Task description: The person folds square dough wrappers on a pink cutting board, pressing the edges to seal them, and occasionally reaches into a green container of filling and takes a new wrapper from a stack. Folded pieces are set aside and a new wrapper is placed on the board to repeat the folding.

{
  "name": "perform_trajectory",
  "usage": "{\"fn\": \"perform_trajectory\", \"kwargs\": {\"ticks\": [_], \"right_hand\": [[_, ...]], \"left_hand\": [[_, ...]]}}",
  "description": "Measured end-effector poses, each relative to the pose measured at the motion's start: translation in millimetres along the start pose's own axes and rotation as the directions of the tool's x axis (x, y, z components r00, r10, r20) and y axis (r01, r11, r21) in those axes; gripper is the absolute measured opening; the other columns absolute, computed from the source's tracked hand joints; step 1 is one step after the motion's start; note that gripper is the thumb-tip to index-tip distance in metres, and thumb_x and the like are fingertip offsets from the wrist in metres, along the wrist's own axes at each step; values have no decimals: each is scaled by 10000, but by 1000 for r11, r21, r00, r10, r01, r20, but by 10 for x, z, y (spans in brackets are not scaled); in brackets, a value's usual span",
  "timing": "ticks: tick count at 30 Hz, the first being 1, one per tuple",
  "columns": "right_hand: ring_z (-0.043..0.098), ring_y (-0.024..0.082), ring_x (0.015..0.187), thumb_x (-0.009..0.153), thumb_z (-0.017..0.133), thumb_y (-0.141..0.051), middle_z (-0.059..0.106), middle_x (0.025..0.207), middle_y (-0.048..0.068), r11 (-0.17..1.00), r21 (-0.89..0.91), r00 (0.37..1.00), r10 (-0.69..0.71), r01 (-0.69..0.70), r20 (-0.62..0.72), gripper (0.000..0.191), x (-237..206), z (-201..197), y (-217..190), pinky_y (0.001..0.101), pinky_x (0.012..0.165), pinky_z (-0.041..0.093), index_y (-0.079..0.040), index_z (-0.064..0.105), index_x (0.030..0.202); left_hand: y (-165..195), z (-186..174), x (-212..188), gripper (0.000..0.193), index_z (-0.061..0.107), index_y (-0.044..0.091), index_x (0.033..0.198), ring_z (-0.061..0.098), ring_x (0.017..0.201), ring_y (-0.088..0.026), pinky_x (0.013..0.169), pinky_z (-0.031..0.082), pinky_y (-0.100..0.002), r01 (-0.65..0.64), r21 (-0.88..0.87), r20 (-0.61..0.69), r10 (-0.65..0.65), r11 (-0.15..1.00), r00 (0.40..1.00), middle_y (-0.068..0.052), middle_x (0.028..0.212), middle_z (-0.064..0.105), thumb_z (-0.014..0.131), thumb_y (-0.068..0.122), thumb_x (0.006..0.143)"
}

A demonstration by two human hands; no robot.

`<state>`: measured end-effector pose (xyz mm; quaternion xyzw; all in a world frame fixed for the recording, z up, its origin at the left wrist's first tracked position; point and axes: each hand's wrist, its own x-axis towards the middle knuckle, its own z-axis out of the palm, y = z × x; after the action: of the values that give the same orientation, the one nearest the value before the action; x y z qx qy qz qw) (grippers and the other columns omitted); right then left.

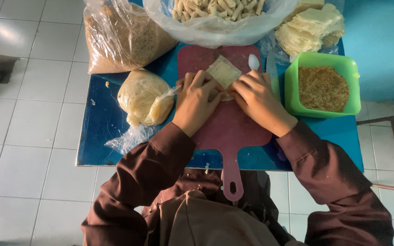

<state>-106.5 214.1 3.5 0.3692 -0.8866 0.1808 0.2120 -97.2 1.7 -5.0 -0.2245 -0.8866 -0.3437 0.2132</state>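
**Visitor:** What are the hands doing?

**Onlooker:** Both rest on a dark red plastic cutting board (pixel 233 130) with a long handle pointing toward the person. The left hand (pixel 198 102) and the right hand (pixel 257 101) meet at the middle of the board, fingers curled down and pinching the near edge of a thin, pale square pastry wrapper (pixel 224 73). The wrapper lies flat, one corner pointing away; its near part is hidden under the fingers, so I cannot tell what it holds.

**Visitor:** What is the board on?

**Onlooker:** A small, glossy blue table (pixel 101 123) over a white tiled floor (pixel 33 136).

**Visitor:** Any containers?

**Onlooker:** Just right of the right hand sits a bright green, rounded square plastic tub (pixel 292 98), filled with coarse brown crumbs (pixel 323 89). Behind it, at the far right, is a stack of pale wrappers (pixel 311 27), slightly ragged at the edges. At the far edge, beyond the board, a clear plastic bag (pixel 215 32) holds small, finished, tube-shaped rolls (pixel 217 8). To the far left stands a bigger clear bag of brown crumbs (pixel 124 38), and near the left hand a knotted, crinkled bag of pale yellow filling (pixel 144 96).

**Visitor:** Anything else?

**Onlooker:** A white spoon (pixel 254 62) lies on the board just beyond the right hand. The person's sleeves (pixel 151 164) are dark brown cloth.
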Motion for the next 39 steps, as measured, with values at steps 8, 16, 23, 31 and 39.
{"fn": "perform_trajectory", "kwargs": {"ticks": [8, 16, 23, 31, 39], "right_hand": [[562, 297, 1043, 901, 751, -57, 621, 1045, 67, 1000, -30, 998, 6, -8, -68, 148, 33, 8, -56, 413, 893, 417, -74, 667, 1021], [605, 258, 1041, 913, 774, -32, 654, 1036, 26, 1000, -17, 998, -7, 6, -68, 217, -58, 15, -24, 417, 920, 425, -93, 611, 1043], [584, 277, 1081, 845, 794, -92, 658, 1084, 41, 1000, -8, 999, 24, -24, -32, 368, -49, 38, -9, 427, 947, 427, -68, 684, 1196], [562, 274, 1059, 876, 800, -149, 630, 1029, 40, 998, 37, 998, 60, -60, -12, 222, -20, 93, 50, 424, 906, 414, -84, 712, 1069], [565, 259, 1053, 922, 770, -108, 640, 1049, 32, 998, 40, 998, 49, -47, -35, 170, -14, 99, 44, 426, 923, 405, -77, 683, 1065]], "left_hand": [[-18, 51, -5, 135, 730, 158, 1036, 619, 1007, -247, 930, 450, -449, -112, 99, -40, 116, 989, 992, 11, 1034, 668, 744, 222, 918], [-16, 78, -55, 123, 701, 152, 1042, 638, 1047, -201, 1021, 411, -469, -192, 253, -49, 211, 948, 976, 30, 1048, 694, 724, 244, 963], [-8, 81, -59, 165, 709, 158, 1063, 639, 1064, -215, 1031, 409, -480, -190, 272, -40, 208, 944, 977, 27, 1068, 696, 724, 232, 917], [15, 80, -66, 187, 709, 144, 1091, 632, 1051, -217, 1020, 414, -471, -186, 281, -56, 210, 942, 976, 15, 1069, 694, 735, 233, 928], [-12, 84, -61, 165, 708, 138, 1067, 639, 1049, -210, 1011, 415, -463, -197, 288, -71, 226, 937, 972, 17, 1063, 700, 730, 233, 934]]}}
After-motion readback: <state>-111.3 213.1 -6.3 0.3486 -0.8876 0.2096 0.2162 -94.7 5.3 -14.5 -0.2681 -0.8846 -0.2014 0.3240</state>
